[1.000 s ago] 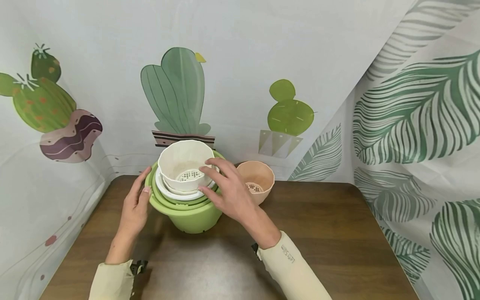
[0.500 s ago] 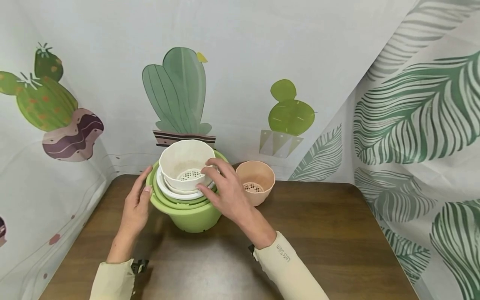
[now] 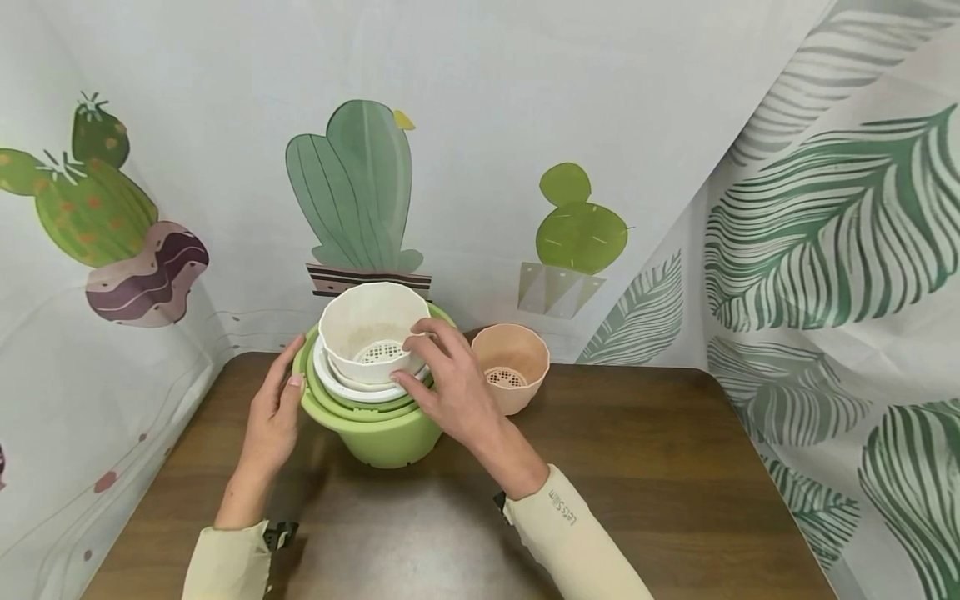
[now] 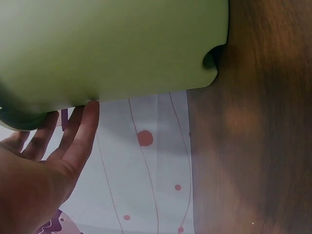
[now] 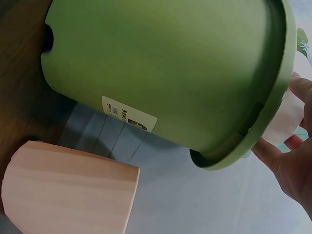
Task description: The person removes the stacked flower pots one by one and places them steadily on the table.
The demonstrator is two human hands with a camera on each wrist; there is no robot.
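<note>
In the head view, a large green flowerpot (image 3: 390, 443) stands on the wooden table. Another green pot, a white pot (image 3: 352, 393) and a cream-white flowerpot (image 3: 360, 321) with a perforated bottom are nested in it. My left hand (image 3: 273, 417) holds the left side of the green pot, its thumb at the rim; the left wrist view has the fingers (image 4: 87, 122) against the outer wall. At the right of the stack, my right hand (image 3: 459, 387) pinches the cream-white pot's edge. Part of that pot shows between thumb and fingers in the right wrist view.
A peach flowerpot (image 3: 512, 354) with a perforated bottom stands just right of the stack. Behind the table (image 3: 615, 467) hangs a white cloth (image 3: 480, 100) printed with cacti and leaves. A paper label (image 5: 129, 114) is on the green pot's side.
Hardly anything differs. Both hands keep their places on the pots, and the right forearm has drawn very slightly leftward. The view has shifted a little.
</note>
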